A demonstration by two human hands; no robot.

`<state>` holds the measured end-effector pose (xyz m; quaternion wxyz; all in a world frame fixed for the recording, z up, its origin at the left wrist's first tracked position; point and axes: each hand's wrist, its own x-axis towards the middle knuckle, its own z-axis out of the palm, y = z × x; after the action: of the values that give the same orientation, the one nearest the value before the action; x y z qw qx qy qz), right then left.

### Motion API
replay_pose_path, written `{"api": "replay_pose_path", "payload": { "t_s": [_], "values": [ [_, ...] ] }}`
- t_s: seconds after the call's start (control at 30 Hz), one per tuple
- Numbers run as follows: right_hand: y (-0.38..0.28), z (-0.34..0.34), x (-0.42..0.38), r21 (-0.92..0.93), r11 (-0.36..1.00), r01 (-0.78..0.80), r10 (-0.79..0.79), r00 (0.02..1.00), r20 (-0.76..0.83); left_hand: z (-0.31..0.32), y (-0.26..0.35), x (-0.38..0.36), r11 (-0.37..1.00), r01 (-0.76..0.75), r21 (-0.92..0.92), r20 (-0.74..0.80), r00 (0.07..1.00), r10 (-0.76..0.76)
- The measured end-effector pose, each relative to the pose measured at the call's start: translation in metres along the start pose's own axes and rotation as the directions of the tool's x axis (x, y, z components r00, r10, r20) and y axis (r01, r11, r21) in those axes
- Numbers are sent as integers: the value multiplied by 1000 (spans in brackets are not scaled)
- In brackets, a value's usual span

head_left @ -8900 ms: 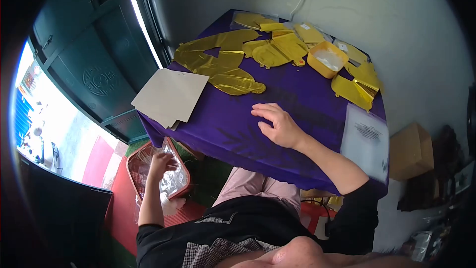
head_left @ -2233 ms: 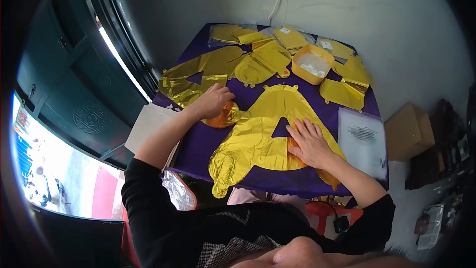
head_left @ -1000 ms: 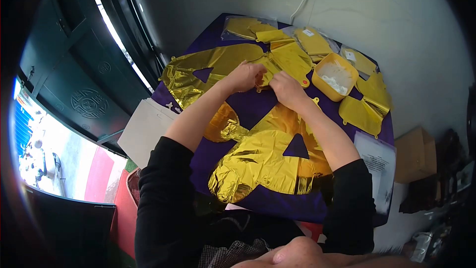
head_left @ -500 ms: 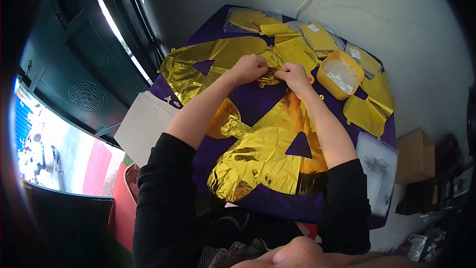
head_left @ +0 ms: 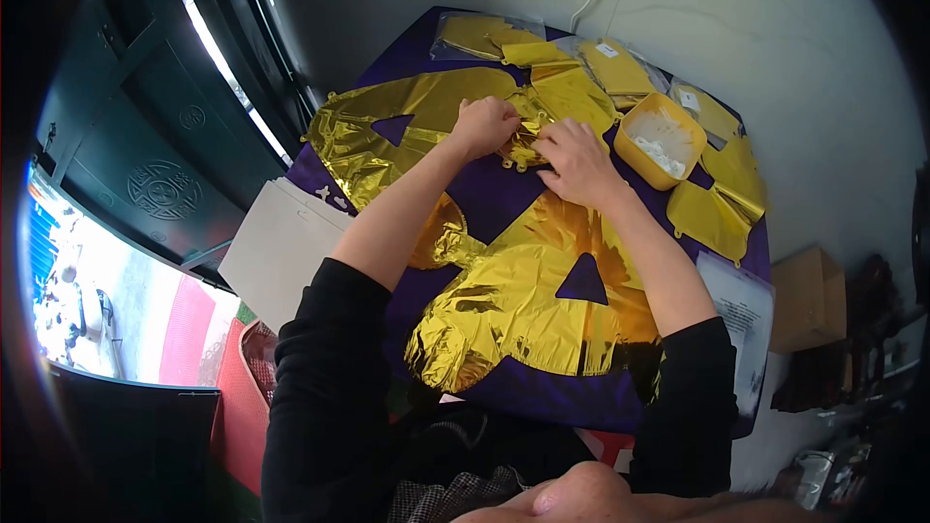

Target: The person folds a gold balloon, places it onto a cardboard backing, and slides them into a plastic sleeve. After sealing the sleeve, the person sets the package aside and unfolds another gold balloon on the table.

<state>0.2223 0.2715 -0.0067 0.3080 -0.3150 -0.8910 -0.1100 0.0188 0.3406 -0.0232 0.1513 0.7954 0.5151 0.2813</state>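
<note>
My left hand (head_left: pixel 484 128) is closed, pinching the edge of a gold foil balloon piece (head_left: pixel 524 149) near the middle of the table. Beside it on the right, my right hand (head_left: pixel 583 163) has its thumb apart from its fingers, with the fingertips over the same crumpled foil. A large flat gold foil balloon (head_left: pixel 513 305) with a triangular hole lies below my hands. Another flat foil balloon (head_left: pixel 426 97) with a similar hole spreads out behind my left hand. What lies under my fingertips is partly hidden.
A purple cloth (head_left: pixel 581 402) covers the table. To the right stands a yellow container (head_left: pixel 663 140) with small white items inside. Bagged gold foil packs (head_left: pixel 620 73) line the back edge. Grey-white card (head_left: pixel 281 247) lies at the left; a cardboard box (head_left: pixel 809 300) stands beyond the right edge.
My right hand has loosened its pinch and spread its thumb away from the fingers, shifting slightly down. My left hand stays on the foil, nearly in place.
</note>
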Motion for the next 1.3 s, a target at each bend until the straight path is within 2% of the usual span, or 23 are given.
{"api": "replay_pose_path", "payload": {
  "t_s": [0.07,0.2,0.27,0.3,0.33,0.37,0.4,0.47,0.53,0.6,0.73,0.87,0.97,1.1,1.13,1.17,1.2,1.27,1.3],
  "values": [
    [3,9,-1,-94,991,94,-83,989,122,-1,2,-1,999,29,-34,36,999,-27],
    [9,31,1,-176,975,137,-114,984,138,-2,-1,-1,1000,28,-14,38,999,-27],
    [12,42,0,49,984,-173,173,985,6,-1,-4,-2,1000,8,-1,37,999,-8],
    [12,43,2,50,983,-175,175,984,8,-2,-4,-2,1000,7,14,48,999,-7],
    [13,43,3,192,908,-373,371,927,49,-2,-4,-2,1000,4,29,59,998,-5],
    [13,44,4,318,773,-550,543,831,117,-2,-4,-3,1000,3,27,63,998,-4],
    [15,43,5,316,771,-552,546,830,117,-2,-5,-3,1000,-10,19,62,998,9],
    [17,44,8,363,655,-663,625,745,234,-3,-6,-3,1000,-21,11,59,998,21],
    [20,44,9,361,640,-679,637,731,245,-7,-6,-4,1000,-18,14,125,992,17],
    [22,46,10,360,624,-694,650,716,255,-8,-4,-7,1000,-20,8,128,992,19],
    [23,49,13,429,529,-733,692,664,282,-11,-1,-8,1000,-27,-8,179,984,28],
    [26,51,15,468,449,-761,733,613,293,-6,-2,-10,999,-44,-15,131,990,45],
    [23,42,21,407,469,-783,733,603,315,-4,0,-12,997,-65,40,92,994,62],
    [22,42,18,447,463,-766,714,621,325,1,2,-10,999,-23,41,55,998,21],
    [20,47,14,296,712,-637,658,752,33,3,3,-9,998,1,63,28,1000,-3],
    [20,51,12,61,871,-487,487,843,-227,4,4,-9,998,-2,62,30,1000,0],
    [19,53,11,60,870,-489,488,842,-228,5,4,-9,996,-10,84,21,1000,8],
    [18,54,11,-129,814,-566,540,820,-190,4,5,-8,994,-20,108,12,1000,19],
    [18,51,12,-130,813,-568,541,819,-194,4,4,-7,996,-4,92,33,999,1]
  ]
}}
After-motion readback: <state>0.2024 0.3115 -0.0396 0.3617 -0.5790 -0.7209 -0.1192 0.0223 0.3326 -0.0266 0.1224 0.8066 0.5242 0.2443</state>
